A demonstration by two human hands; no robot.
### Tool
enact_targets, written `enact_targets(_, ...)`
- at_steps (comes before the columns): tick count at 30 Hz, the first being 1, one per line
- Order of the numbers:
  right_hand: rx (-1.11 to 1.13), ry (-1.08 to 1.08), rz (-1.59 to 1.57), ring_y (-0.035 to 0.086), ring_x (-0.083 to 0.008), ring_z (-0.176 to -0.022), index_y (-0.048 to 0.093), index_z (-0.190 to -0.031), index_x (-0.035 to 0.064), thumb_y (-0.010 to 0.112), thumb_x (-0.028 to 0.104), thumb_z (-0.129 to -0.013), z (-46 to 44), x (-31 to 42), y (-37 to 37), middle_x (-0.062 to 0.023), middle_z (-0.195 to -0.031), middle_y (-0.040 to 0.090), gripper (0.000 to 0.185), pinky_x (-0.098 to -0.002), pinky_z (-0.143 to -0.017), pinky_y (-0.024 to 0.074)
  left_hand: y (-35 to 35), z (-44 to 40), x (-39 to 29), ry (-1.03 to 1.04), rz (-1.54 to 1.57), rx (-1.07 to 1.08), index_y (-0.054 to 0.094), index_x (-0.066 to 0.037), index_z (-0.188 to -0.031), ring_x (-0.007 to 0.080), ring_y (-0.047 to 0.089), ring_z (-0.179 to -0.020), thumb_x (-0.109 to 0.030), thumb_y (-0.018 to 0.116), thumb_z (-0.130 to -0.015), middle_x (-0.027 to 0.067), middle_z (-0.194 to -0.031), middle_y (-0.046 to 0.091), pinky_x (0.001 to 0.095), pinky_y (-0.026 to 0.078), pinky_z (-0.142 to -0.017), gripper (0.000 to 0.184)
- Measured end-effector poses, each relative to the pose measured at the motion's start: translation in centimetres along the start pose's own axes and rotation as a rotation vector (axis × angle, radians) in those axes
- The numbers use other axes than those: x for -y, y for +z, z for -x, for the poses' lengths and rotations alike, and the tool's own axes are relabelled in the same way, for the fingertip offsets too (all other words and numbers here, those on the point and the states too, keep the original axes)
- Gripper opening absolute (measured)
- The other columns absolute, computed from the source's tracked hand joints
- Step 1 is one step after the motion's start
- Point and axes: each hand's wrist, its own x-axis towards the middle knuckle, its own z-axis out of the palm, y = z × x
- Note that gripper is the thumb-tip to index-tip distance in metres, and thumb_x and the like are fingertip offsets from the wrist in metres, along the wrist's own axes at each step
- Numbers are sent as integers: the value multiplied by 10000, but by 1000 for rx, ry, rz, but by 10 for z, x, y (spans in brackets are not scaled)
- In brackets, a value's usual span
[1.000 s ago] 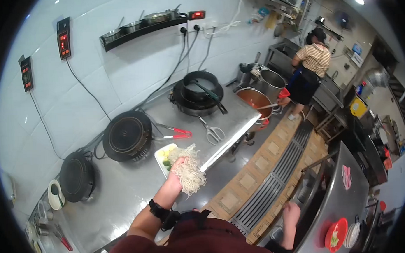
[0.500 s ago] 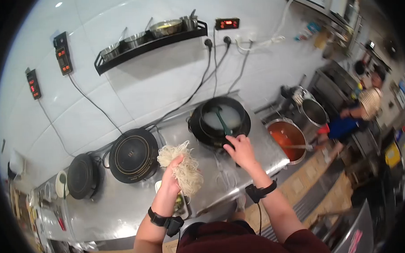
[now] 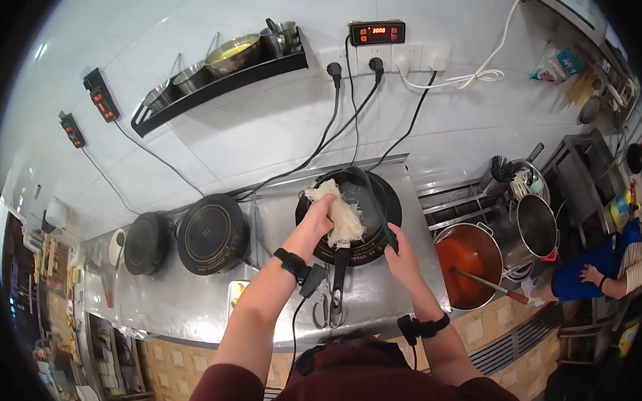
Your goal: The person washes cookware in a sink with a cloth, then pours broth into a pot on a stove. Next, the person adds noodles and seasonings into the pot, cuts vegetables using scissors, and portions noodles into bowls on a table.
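Note:
My left hand (image 3: 318, 216) is closed around a bundle of pale thin noodles (image 3: 348, 226), which hangs over the near left part of a dark frying pan (image 3: 387, 205). Cloudy liquid shows inside the pan. The pan's black handle (image 3: 341, 271) points toward me, and the pan sits on a round black induction cooker (image 3: 370, 253). At the pan's right side, my right hand (image 3: 404, 258) grips a long dark green cooking utensil (image 3: 377, 206). Its far end reaches the pan's back rim; the shape of its head is unclear.
Scissors (image 3: 320, 311) lie near the counter's front edge. Two more round cookers (image 3: 213, 234) stand left. A pot of red liquid (image 3: 469, 262) with a ladle is right, by a dark pot (image 3: 537, 223). A co-worker (image 3: 603, 263) stands far right. A wall shelf (image 3: 223, 90) holds metal pans.
My left hand has carried the noodles right, from above the counter to over the pan. My right hand now holds the green utensil more upright against the pan's right side. The view has shifted.

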Motion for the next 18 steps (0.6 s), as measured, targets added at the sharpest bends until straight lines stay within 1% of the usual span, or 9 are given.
enact_targets(1,6,1,19,594,-282,-825,425,-1238,78,489,59,-760,3,2,-6,-185,-982,588,482,-327,-721,455,-2,-7,2,-33,-91,-134,414,-30,-1180,301,488,-1055,-151,513,-817,156,-1157,475,471,414,-887,395)
enact_targets(4,56,22,104,592,-258,-777,460,-1227,89,499,47,-751,12,41,-27,-178,-962,588,480,-308,-685,453,-6,2,-9,-156,-208,-150,368,-41,-1249,302,436,-1116,-164,509,-820,164,-1200,440,467,396,-909,467)
enact_targets(5,89,51,154,588,-263,-758,475,-1220,95,505,44,-742,15,53,-36,-173,-943,588,482,-311,-670,453,-2,19,-17,-119,-324,-64,372,-63,-1269,262,499,-1053,-172,499,-842,150,-1200,452,407,436,-873,459)
enact_targets(8,154,34,402,573,-292,-724,513,-1196,118,521,40,-715,22,72,-48,-158,-881,583,488,-337,-640,450,-20,30,-28,73,-477,92,441,-80,-1214,201,552,-977,-179,496,-866,115,-1125,510,318,466,-819,367)
enact_targets(9,167,9,499,568,-304,-716,525,-1188,126,527,40,-705,24,75,-47,-153,-858,581,490,-349,-632,449,-18,35,-31,143,-452,100,503,-34,-1136,125,581,-789,-180,473,-897,61,-928,579,224,477,-671,282)
enact_targets(12,201,-28,706,555,-336,-720,545,-1170,143,537,42,-686,23,58,-28,-145,-808,573,495,-376,-631,446,-29,22,-30,335,-678,71,597,-47,-984,90,535,-623,-182,481,-891,20,-758,586,202,431,-558,200)
enact_targets(13,187,-53,666,557,-336,-725,552,-1160,139,539,43,-686,18,58,-21,-148,-805,576,484,-379,-637,447,-27,22,-26,397,-671,97,615,-30,-929,75,461,-520,-170,470,-895,7,-691,571,193,374,-482,204)
enact_targets(16,107,-88,526,560,-337,-735,571,-1135,128,546,47,-686,7,60,-11,-156,-790,581,457,-389,-650,447,-26,9,-13,429,-653,133,591,-13,-1037,143,609,-709,-109,507,-835,103,-842,640,245,473,-609,239)
enact_targets(18,21,-62,386,559,-340,-736,580,-1122,123,553,49,-683,5,57,-8,-160,-774,580,446,-397,-655,445,-21,5,-8,645,-1001,64,565,-24,-1088,194,622,-788,-96,526,-799,128,-897,639,285,485,-675,301)
